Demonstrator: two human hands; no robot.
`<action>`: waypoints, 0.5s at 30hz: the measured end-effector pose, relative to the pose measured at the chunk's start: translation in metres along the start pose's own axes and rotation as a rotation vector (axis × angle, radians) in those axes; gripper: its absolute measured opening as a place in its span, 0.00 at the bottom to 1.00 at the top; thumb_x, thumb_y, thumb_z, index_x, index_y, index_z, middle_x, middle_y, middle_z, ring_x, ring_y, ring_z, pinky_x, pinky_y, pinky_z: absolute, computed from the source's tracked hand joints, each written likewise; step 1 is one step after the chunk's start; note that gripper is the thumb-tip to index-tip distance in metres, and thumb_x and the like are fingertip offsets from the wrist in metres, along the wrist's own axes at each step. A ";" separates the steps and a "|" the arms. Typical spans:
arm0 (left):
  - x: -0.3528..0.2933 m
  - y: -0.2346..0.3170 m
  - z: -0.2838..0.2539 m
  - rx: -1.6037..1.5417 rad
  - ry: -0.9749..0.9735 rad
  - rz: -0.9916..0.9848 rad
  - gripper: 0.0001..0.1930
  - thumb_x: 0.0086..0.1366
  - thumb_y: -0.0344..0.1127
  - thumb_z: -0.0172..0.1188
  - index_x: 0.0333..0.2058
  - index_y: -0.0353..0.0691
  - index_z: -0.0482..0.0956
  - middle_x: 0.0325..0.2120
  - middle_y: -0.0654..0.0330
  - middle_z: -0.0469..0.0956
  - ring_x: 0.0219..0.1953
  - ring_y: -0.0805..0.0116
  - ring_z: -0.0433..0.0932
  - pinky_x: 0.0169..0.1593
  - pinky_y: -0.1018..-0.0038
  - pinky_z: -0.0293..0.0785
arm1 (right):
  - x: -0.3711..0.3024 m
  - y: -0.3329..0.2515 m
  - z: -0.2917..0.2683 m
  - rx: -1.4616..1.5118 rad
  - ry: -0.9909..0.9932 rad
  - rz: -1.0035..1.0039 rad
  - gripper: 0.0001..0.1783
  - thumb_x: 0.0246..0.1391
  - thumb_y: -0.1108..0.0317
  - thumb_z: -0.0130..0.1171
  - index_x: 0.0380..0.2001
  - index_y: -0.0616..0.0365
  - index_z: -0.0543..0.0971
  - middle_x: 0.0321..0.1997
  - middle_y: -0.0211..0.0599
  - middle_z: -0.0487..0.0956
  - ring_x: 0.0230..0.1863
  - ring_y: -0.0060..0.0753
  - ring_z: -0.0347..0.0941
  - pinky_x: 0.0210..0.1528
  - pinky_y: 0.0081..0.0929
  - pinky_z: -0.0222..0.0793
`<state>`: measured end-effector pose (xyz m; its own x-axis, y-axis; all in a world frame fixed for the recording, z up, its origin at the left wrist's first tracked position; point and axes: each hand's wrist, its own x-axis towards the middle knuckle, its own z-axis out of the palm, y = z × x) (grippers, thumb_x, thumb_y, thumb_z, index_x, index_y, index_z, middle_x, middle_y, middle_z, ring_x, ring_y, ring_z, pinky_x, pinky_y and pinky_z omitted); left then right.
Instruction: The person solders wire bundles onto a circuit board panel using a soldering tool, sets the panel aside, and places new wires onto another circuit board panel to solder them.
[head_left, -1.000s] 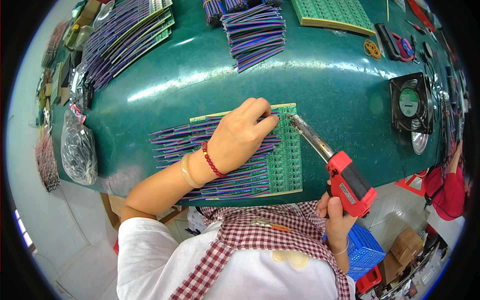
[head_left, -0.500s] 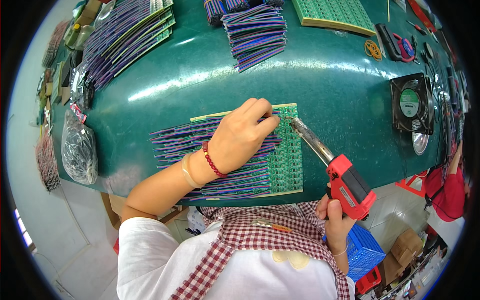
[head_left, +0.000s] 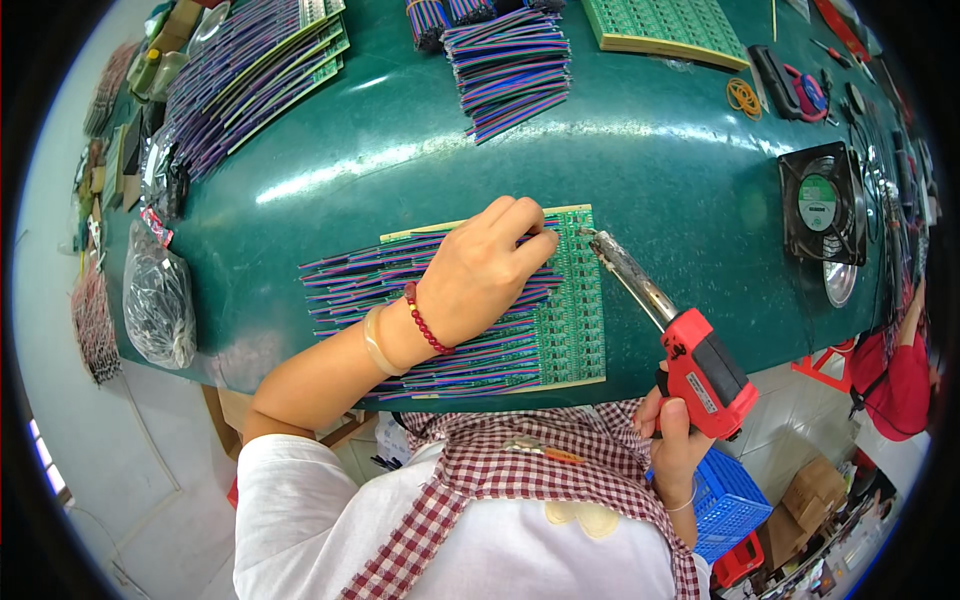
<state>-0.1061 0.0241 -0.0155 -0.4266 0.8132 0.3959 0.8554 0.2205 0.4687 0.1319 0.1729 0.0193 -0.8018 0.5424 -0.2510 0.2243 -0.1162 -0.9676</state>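
Head view: a rectangular green circuit panel (head_left: 572,325) is positioned centrally, overlaid toward nine o'clock by thin multicoloured wires (head_left: 462,366). Above them the left hand (head_left: 482,262) is curled nearly closed; whether a wire is pinched cannot be told. At four o'clock, a red-and-black soldering gun (head_left: 703,370) is gripped by the right hand (head_left: 676,442), aimed toward the panel's two-o'clock corner.

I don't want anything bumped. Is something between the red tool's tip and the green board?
Nothing visible stands between the tip of the red tool and the green board. The left hand is left of the tip, over wires.
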 end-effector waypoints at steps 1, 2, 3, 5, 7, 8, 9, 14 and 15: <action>0.000 0.000 0.000 0.004 -0.008 -0.005 0.11 0.47 0.20 0.60 0.32 0.35 0.77 0.30 0.57 0.71 0.32 0.60 0.74 0.34 0.69 0.73 | 0.000 0.000 0.000 -0.001 0.000 -0.003 0.22 0.61 0.61 0.52 0.51 0.69 0.68 0.17 0.35 0.69 0.15 0.21 0.61 0.19 0.21 0.62; 0.000 0.000 0.000 0.007 -0.002 0.000 0.11 0.47 0.20 0.60 0.32 0.35 0.77 0.30 0.57 0.71 0.32 0.60 0.74 0.34 0.69 0.73 | 0.000 0.001 0.000 0.000 -0.001 -0.004 0.22 0.61 0.61 0.52 0.51 0.69 0.68 0.17 0.35 0.69 0.15 0.21 0.61 0.19 0.21 0.62; 0.000 0.000 0.000 0.011 -0.001 0.000 0.11 0.47 0.21 0.60 0.32 0.35 0.77 0.30 0.57 0.71 0.31 0.60 0.74 0.34 0.69 0.73 | 0.000 0.001 0.000 -0.010 -0.008 -0.007 0.22 0.61 0.61 0.52 0.51 0.69 0.68 0.17 0.35 0.69 0.15 0.21 0.61 0.19 0.21 0.62; 0.000 0.001 0.000 0.013 -0.002 0.003 0.11 0.47 0.21 0.60 0.32 0.35 0.77 0.30 0.57 0.71 0.31 0.60 0.74 0.34 0.69 0.73 | 0.000 0.002 0.001 -0.019 -0.012 -0.010 0.22 0.61 0.61 0.52 0.51 0.69 0.68 0.16 0.35 0.69 0.15 0.21 0.61 0.19 0.21 0.62; -0.001 0.000 -0.001 0.023 -0.014 0.000 0.11 0.47 0.21 0.60 0.32 0.35 0.77 0.30 0.57 0.71 0.31 0.60 0.74 0.34 0.69 0.73 | 0.001 0.003 0.003 -0.071 -0.033 0.011 0.22 0.61 0.61 0.52 0.51 0.69 0.68 0.17 0.34 0.69 0.14 0.21 0.61 0.19 0.21 0.62; -0.001 0.000 0.000 0.026 -0.009 0.006 0.11 0.47 0.21 0.60 0.32 0.35 0.77 0.30 0.57 0.71 0.31 0.60 0.74 0.34 0.69 0.73 | 0.001 0.003 0.004 -0.081 -0.032 0.001 0.22 0.61 0.61 0.51 0.51 0.69 0.68 0.17 0.34 0.69 0.14 0.21 0.61 0.19 0.21 0.62; -0.001 0.000 0.000 0.024 -0.008 0.007 0.11 0.47 0.21 0.60 0.32 0.35 0.77 0.30 0.57 0.71 0.32 0.60 0.74 0.34 0.69 0.73 | 0.001 0.003 0.005 -0.089 -0.031 0.014 0.22 0.61 0.61 0.52 0.51 0.69 0.68 0.17 0.35 0.69 0.14 0.21 0.61 0.19 0.21 0.62; -0.001 0.000 0.000 0.018 0.005 -0.001 0.11 0.47 0.21 0.60 0.32 0.36 0.77 0.30 0.57 0.71 0.32 0.60 0.74 0.34 0.69 0.73 | 0.001 -0.002 0.005 -0.041 0.009 -0.008 0.22 0.61 0.61 0.52 0.51 0.69 0.68 0.17 0.35 0.70 0.14 0.22 0.61 0.19 0.22 0.62; -0.001 0.000 0.000 0.016 0.010 0.006 0.11 0.47 0.21 0.60 0.32 0.36 0.77 0.30 0.57 0.71 0.32 0.60 0.74 0.34 0.69 0.73 | 0.001 -0.003 0.005 -0.037 0.018 -0.014 0.22 0.61 0.61 0.52 0.51 0.68 0.68 0.17 0.35 0.70 0.14 0.22 0.61 0.19 0.22 0.62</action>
<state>-0.1054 0.0233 -0.0163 -0.4241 0.8093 0.4064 0.8625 0.2241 0.4538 0.1280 0.1697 0.0220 -0.7948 0.5587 -0.2369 0.2340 -0.0779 -0.9691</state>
